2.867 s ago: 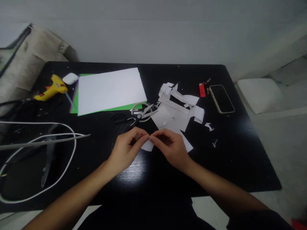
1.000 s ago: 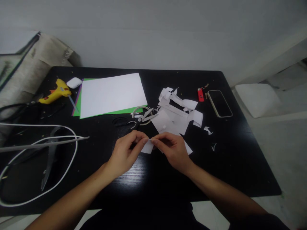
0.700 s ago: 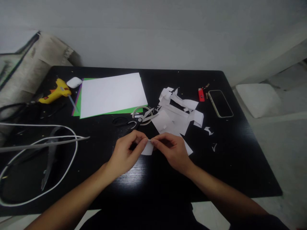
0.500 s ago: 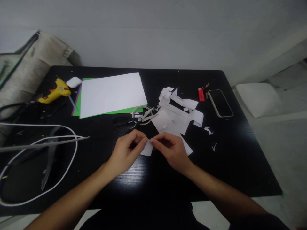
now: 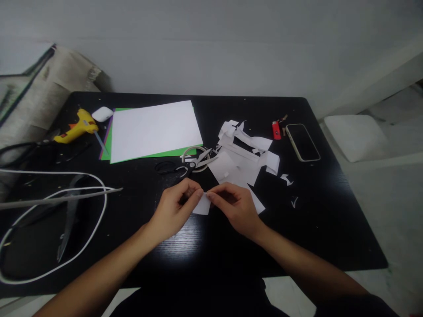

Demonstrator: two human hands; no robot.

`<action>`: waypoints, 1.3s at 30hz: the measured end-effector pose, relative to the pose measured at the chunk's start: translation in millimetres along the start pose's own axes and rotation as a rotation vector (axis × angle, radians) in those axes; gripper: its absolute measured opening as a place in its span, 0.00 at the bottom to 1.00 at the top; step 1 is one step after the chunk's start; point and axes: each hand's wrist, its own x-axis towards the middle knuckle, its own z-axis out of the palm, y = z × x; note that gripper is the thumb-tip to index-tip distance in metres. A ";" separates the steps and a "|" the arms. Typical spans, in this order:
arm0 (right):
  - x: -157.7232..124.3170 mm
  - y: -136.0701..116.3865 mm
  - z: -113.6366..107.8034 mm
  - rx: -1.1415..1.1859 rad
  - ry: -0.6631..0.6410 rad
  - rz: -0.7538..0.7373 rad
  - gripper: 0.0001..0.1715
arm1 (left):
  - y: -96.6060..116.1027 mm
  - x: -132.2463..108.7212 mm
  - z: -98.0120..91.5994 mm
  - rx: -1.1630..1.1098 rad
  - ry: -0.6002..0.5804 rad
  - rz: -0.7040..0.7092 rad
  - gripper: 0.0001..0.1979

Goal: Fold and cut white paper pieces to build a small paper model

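Between both hands, above the black table, is a small piece of white paper (image 5: pixel 202 206). My left hand (image 5: pixel 175 208) pinches its upper edge between thumb and fingers. Close beside it, my right hand (image 5: pixel 236 207) pinches the same edge farther right. The fingertips nearly meet, and parts of the paper's top are hidden behind them. Open scissors (image 5: pixel 194 164) lie just beyond my left hand, over a roll of tape (image 5: pixel 185 152). Past my right hand spreads a pile of cut white paper scraps (image 5: pixel 243 160).
White sheets (image 5: pixel 155 132) lie over green and purple ones at the back. A yellow glue gun (image 5: pixel 81 127), a white case (image 5: pixel 102 114) and a looped white cable (image 5: pixel 105 207) occupy the left. On the right are a red lighter (image 5: pixel 276 130) and a phone (image 5: pixel 303 142).
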 end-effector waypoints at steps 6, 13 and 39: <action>1.0 2.4 0.7 0.001 -0.001 0.003 0.09 | 3.2 2.4 0.1 -0.029 -0.002 -0.036 0.12; -1.3 2.0 -1.2 0.095 -0.075 -0.042 0.10 | 1.0 2.7 0.0 -0.093 0.038 -0.114 0.13; 4.4 7.8 -0.4 0.222 -0.088 0.045 0.17 | 1.7 1.0 0.0 -0.058 0.081 0.096 0.04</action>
